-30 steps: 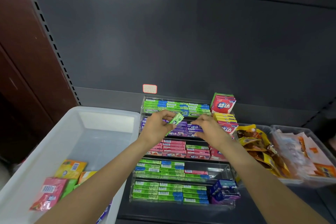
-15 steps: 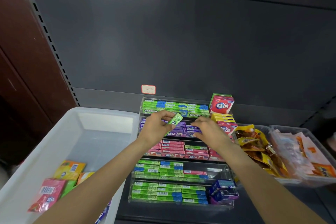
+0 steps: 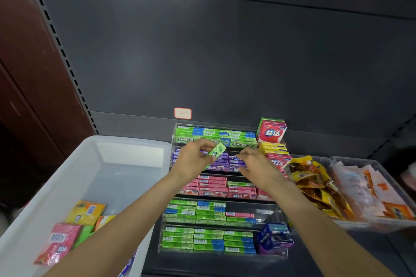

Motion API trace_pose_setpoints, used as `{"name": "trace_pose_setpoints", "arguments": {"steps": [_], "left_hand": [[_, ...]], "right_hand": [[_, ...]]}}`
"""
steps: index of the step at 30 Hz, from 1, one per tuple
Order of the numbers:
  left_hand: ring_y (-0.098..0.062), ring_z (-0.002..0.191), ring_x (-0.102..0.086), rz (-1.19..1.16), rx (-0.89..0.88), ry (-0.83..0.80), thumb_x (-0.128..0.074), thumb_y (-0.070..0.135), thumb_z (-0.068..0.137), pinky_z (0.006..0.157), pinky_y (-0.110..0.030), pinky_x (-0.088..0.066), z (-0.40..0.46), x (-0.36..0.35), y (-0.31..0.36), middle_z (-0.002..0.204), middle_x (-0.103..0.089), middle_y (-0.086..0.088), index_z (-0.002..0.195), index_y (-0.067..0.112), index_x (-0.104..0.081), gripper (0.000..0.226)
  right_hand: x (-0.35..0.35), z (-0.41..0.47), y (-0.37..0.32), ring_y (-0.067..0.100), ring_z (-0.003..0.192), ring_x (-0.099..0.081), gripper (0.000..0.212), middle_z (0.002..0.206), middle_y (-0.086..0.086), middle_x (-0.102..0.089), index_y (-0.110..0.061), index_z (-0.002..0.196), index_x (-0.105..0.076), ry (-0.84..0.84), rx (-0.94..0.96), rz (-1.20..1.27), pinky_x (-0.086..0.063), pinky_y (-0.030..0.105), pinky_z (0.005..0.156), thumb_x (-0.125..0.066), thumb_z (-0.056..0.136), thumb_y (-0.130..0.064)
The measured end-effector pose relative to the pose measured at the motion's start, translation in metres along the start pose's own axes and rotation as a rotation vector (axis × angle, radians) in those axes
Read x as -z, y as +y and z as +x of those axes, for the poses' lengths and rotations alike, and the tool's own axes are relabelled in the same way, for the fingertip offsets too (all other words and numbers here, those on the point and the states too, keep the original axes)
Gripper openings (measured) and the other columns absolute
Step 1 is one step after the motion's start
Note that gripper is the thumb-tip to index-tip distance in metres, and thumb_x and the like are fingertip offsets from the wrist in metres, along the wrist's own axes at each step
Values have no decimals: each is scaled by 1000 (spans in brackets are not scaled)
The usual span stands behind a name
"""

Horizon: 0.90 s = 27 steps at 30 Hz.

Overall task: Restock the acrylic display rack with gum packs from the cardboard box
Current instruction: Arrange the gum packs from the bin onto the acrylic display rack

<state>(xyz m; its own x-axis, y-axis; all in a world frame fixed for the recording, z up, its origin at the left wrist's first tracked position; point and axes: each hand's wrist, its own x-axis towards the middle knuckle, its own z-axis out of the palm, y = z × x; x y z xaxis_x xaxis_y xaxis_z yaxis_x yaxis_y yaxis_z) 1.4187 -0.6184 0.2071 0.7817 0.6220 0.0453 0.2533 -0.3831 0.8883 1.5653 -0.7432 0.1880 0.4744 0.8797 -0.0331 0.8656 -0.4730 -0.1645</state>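
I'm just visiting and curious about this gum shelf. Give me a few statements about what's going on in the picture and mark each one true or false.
1. The left hand holds a green gum pack. True.
2. The top tier of the acrylic rack holds pink packs. False: the top tier holds green packs; pink ones sit in the third tier down.
3. The right hand reaches at the purple packs in the second tier. True.
4. The white bin stands to the right of the rack. False: it stands to the left.
5. A red box stands at the rack's upper right corner. True.
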Motion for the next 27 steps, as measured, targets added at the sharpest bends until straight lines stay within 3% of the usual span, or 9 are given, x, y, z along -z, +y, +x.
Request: {"name": "trace_pose_setpoints", "arguments": {"steps": [4, 9, 14, 22, 27], "left_hand": [[-10, 78, -60, -3, -2, -3, -67, 6, 84, 71, -15, -49, -2, 2, 2, 99, -58, 5, 116, 14, -62, 33], [-4, 73, -58, 2, 4, -3, -66, 6, 84, 64, -10, -46, -5, 4, 1, 98, -57, 7, 116, 14, -61, 33], [-2, 73, -57, 16, 13, 10, -66, 7, 85, 60, -6, -45, -6, 7, -1, 99, -58, 7, 117, 14, -61, 33], [-8, 80, -58, 22, 23, 7, -66, 8, 85, 62, -9, -44, -4, 6, -1, 100, -57, 6, 117, 15, -61, 33], [0, 74, -56, 26, 29, -6, -66, 9, 86, 59, -7, -43, -2, 4, -1, 102, -58, 7, 117, 16, -60, 33]], "right_hand": [[-2, 2, -2, 16, 126, -41, 40, 132, 3, -49, -12, 134, -49, 38, -2, 10, -37, 32, 108, -50, 94, -9], [0, 8, -6, 22, 119, -51, 53, 126, 7, -54, -14, 128, -57, 79, -9, -80, -48, 34, 98, -60, 81, 11], [1, 9, -11, 19, 107, -56, 42, 110, 3, -59, -14, 115, -64, 130, -51, -132, -53, 30, 88, -63, 80, 9], [-3, 10, -8, 18, 109, -55, 42, 115, 3, -59, -16, 115, -63, 177, -45, -82, -52, 31, 90, -62, 81, 8], [-3, 16, -1, 18, 101, -58, 34, 109, 4, -62, -14, 110, -65, 196, -36, -24, -52, 30, 88, -60, 84, 7]]}}
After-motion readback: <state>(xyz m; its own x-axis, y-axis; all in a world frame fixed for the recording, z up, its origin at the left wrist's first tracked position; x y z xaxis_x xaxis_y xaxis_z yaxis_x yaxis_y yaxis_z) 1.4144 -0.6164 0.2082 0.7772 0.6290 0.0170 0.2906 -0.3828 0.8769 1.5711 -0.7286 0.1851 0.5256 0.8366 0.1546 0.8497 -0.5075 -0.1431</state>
